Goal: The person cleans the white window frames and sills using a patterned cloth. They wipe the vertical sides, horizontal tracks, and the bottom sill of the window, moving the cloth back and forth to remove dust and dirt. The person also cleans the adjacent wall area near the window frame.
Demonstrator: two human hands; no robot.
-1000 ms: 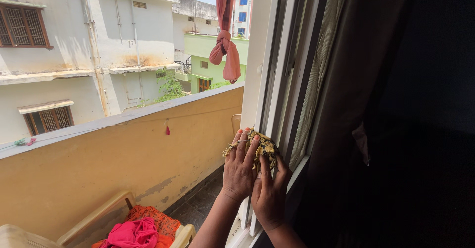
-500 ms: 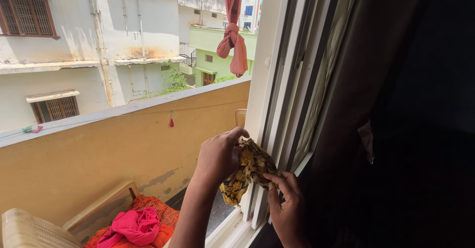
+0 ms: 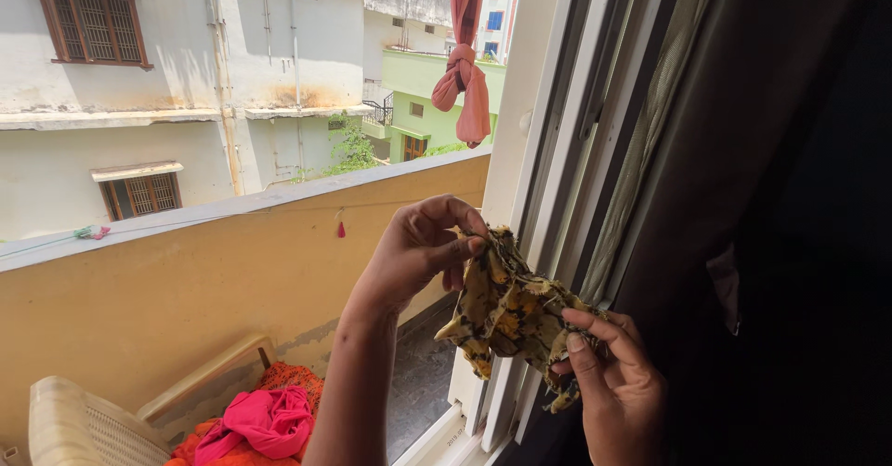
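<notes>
A crumpled yellow cloth with a dark pattern (image 3: pixel 506 313) hangs between both hands, just in front of the white sliding window frame (image 3: pixel 548 196). My left hand (image 3: pixel 423 248) pinches its upper edge between thumb and fingers. My right hand (image 3: pixel 613 387) grips the lower right part from below. The cloth is off the frame, a little out from it.
A dark curtain (image 3: pixel 762 196) fills the right side. Outside, a yellow balcony wall (image 3: pixel 186 280) runs across, with a cream plastic chair (image 3: pixel 79 424) and pink and orange clothes (image 3: pixel 265 420) below. A knotted red cloth (image 3: pixel 465 76) hangs at the top.
Both hands pressed the cloth flat against the frame a second ago. They have since pulled it away and spread apart, left hand raised, right hand lower.
</notes>
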